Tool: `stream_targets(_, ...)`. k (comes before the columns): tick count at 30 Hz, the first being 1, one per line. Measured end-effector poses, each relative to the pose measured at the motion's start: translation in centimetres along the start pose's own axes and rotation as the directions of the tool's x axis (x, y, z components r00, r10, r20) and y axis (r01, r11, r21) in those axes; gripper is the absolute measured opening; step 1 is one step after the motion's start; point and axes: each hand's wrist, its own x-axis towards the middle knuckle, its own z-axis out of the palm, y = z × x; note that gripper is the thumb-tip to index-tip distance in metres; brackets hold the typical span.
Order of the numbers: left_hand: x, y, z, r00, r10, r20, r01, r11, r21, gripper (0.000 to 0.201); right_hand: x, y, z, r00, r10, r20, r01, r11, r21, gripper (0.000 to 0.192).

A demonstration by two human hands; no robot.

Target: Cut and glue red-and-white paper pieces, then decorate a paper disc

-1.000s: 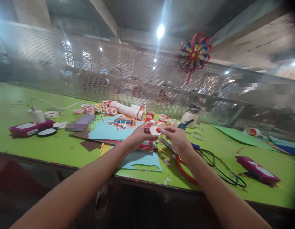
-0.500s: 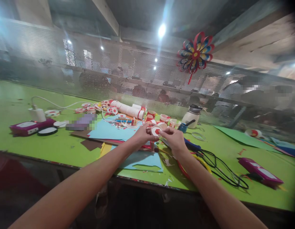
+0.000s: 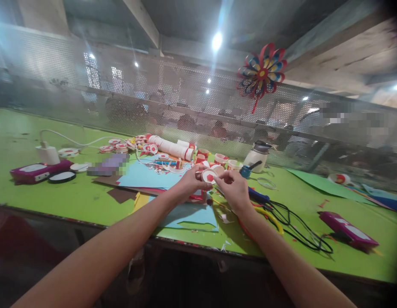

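Both hands meet over the middle of the green table [image 3: 73, 196]. My left hand [image 3: 189, 183] and my right hand [image 3: 233, 188] pinch a small white paper cup [image 3: 208, 176] with a red shape on its round end, held just above sheets of blue paper [image 3: 143, 176]. More small red-and-white cups [image 3: 221, 159] stand just behind the hands. A stack of white cups [image 3: 172, 149] lies on its side farther back. Part of the scissors with red and yellow handles [image 3: 269, 216] shows below my right wrist.
A white glue jar [image 3: 256, 155] and black cables [image 3: 301, 231] sit to the right, with a magenta device [image 3: 347, 229] beyond. Another magenta device [image 3: 36, 171] and a white charger [image 3: 48, 154] lie at left. A perforated screen [image 3: 153, 102] carries a paper pinwheel [image 3: 261, 72].
My right hand has shifted slightly left and closer to the cup, fingers working on its end. The left hand and cup stay nearly in place. The view shifted a little.
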Motion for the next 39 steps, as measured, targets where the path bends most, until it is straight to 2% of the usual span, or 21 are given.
stream_targets(5, 0.2, -0.3, 0.0, 1.000, 0.015, -0.021, -0.014, 0.998, 0.067, 0.057, 0.1, -0.2, -1.1, 0.955, -0.267, 0.130, 0.291, 0.927, -0.237, 0.008)
stream_targets(11, 0.7, -0.8, -0.1, 0.999, 0.048, 0.000, -0.047, 0.991, 0.129, 0.058, 0.0, -0.3, -1.2, 0.890, -0.376, 0.257, 0.451, 0.804, -0.387, 0.016)
stream_targets(18, 0.8, -1.2, -0.1, 0.996, 0.076, 0.043, -0.081, 0.987, 0.137, 0.057, -0.1, -1.1, -1.2, 0.862, -0.380, 0.336, 0.504, 0.718, -0.480, 0.016)
stream_targets(27, 0.8, -1.5, -0.1, 0.995, 0.073, 0.064, -0.081, 0.988, 0.132, 0.055, -0.5, -0.9, -1.1, 0.865, -0.377, 0.330, 0.496, 0.738, -0.457, 0.022)
stream_targets(39, 0.7, -1.6, -0.3, 0.996, 0.057, 0.072, -0.068, 0.985, 0.160, 0.056, -0.5, -0.7, -0.9, 0.882, -0.353, 0.313, 0.463, 0.778, -0.425, 0.019)
